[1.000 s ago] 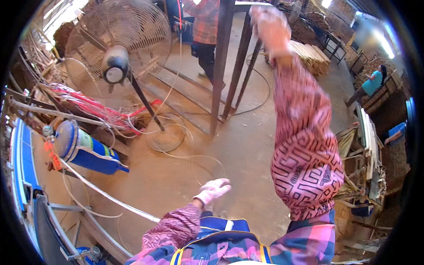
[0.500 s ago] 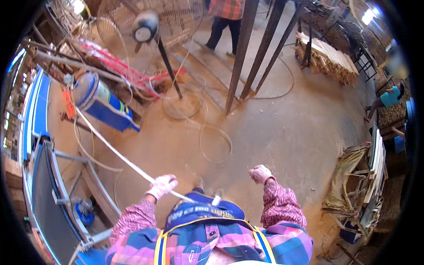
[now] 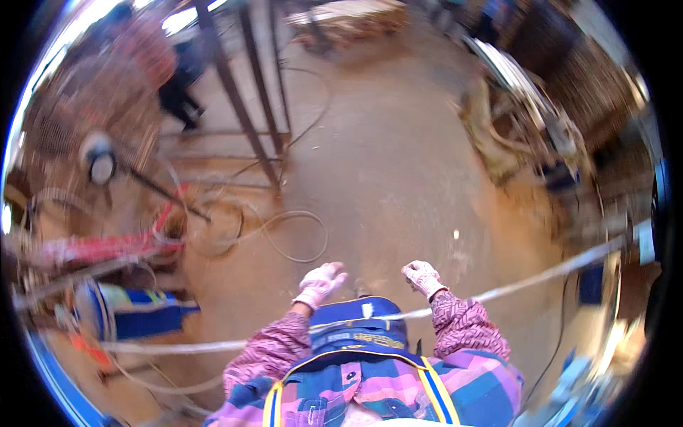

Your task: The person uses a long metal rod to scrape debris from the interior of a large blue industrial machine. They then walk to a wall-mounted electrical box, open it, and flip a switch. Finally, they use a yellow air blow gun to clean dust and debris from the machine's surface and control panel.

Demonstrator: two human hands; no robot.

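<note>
Both my hands wear pale pink-white knit gloves and are held out in front of my waist, apart from each other. My left hand (image 3: pixel 321 282) is curled closed above the left side of my blue apron (image 3: pixel 359 313); nothing shows in its fingers. My right hand (image 3: pixel 422 277), also in a loose fist, is raised over the floor to the right of the apron, with no object visible in it. A long white cord or strap (image 3: pixel 548 274) runs across in front of me, below both hands, passing by the apron and my forearms. Whether it touches either arm, I cannot tell.
Dark metal posts (image 3: pixel 242 92) rise ahead, with a looped hose (image 3: pixel 324 242) on the floor near them. At left stand a pedestal fan (image 3: pixel 99 160), a blue cylinder-shaped machine (image 3: pixel 135 313) and a person (image 3: pixel 153 60). Stacked boards (image 3: pixel 348 21) lie far ahead; draped cloth (image 3: pixel 491 139) hangs at right.
My view has turned right, so the fan, posts and blue machine shift left. My left hand has come closer to the right one, away from the white cord, which now spans both sides.
</note>
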